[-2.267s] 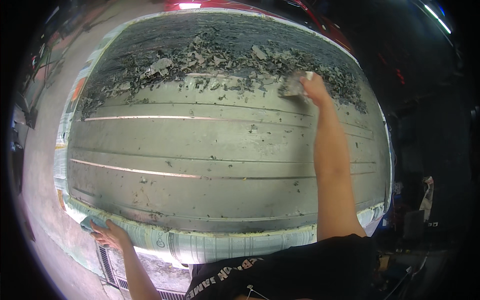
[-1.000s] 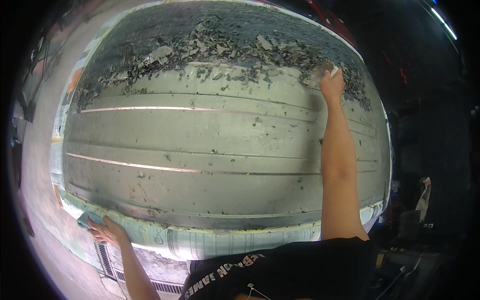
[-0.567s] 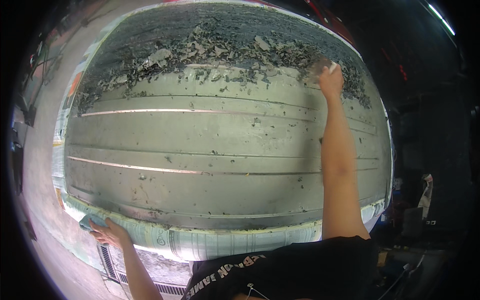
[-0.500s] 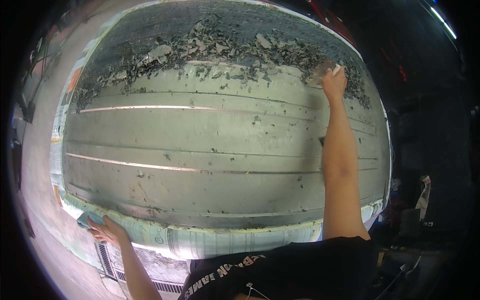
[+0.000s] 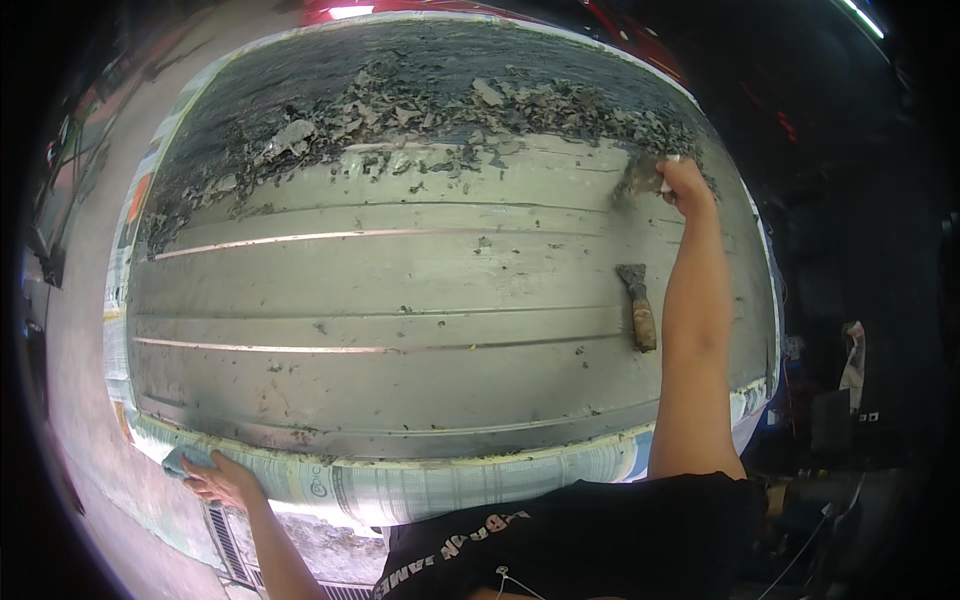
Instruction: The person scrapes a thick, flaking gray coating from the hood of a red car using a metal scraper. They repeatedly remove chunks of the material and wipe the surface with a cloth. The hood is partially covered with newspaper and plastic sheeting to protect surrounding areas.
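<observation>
At the far right, my right hand [image 5: 688, 186] is closed around a scraper [image 5: 645, 178]. Its pale handle end shows beside the fingers, and its blade is blurred by motion against the metal panel. Flakes of dark grey stripped paint [image 5: 400, 108] lie in a ragged band left of the blade. My left hand [image 5: 225, 483] is at the near left edge, over the masking paper. Between its thumb and fingers shows a soft blue pad or cloth [image 5: 178, 461], apparently gripped; its exact kind is unclear. A second scraper [image 5: 641, 310] with a worn brownish handle lies left of my right forearm.
The broad ribbed metal panel [image 5: 330, 270] carries scattered crumbs. Dark coating [image 5: 300, 65] covers its far part. Printed masking paper [image 5: 400, 485] runs along the near edge. A red painted surface [image 5: 410, 8] stands beyond the far edge. A floor grate [image 5: 228, 545] is at the lower left.
The right hand and its scraper have drawn slightly nearer and to the right. My forearm has uncovered the second scraper lying on the panel. The left hand stays at the edge.
</observation>
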`<state>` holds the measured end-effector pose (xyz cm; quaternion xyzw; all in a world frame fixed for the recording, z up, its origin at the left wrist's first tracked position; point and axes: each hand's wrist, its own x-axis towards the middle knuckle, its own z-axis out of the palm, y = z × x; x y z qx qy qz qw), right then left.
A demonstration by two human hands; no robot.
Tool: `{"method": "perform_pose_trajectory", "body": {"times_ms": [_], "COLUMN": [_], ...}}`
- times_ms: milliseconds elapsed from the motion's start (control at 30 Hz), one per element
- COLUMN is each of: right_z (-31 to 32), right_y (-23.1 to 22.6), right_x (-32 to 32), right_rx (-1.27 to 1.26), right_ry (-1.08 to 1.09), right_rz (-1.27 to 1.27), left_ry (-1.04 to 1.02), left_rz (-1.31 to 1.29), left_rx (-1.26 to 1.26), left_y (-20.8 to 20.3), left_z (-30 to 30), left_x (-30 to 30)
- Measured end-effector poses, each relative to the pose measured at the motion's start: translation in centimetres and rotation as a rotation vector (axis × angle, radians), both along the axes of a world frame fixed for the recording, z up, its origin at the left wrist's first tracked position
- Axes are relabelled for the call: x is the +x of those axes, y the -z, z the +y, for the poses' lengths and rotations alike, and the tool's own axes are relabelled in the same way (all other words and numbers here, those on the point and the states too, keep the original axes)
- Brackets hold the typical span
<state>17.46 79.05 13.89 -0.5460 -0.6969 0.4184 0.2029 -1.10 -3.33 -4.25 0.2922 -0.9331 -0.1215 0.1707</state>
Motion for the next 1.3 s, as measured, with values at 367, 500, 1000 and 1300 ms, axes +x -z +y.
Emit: {"method": "perform_pose_trajectory", "body": {"times_ms": [367,500,1000,1300], "right_z": [-2.0,0.9,0.7,0.3], "right_y": [0.4,0.2,2.2,1.1], "right_x": [-1.8,1.0,0.7,0.9], "right_rx": [0.337,0.289,0.266,0.244], "right_ry": [0.037,-0.140,-0.403,-0.479], "right_rz": [-0.404,-0.300,-0.166,-0.052], "left_ry": [0.001,0.008,0.012,0.008], "left_rz": [-0.007,-0.038,-0.057,-0.055], "left_rx": [-0.030,-0.010,-0.036,-0.076], "left_y": [0.0,-0.5,-0.5,0.7], "left_z": [-0.4,0.5,-0.1,-1.3], "left_x": [-0.2,-0.2,-0.8,-0.7]}}
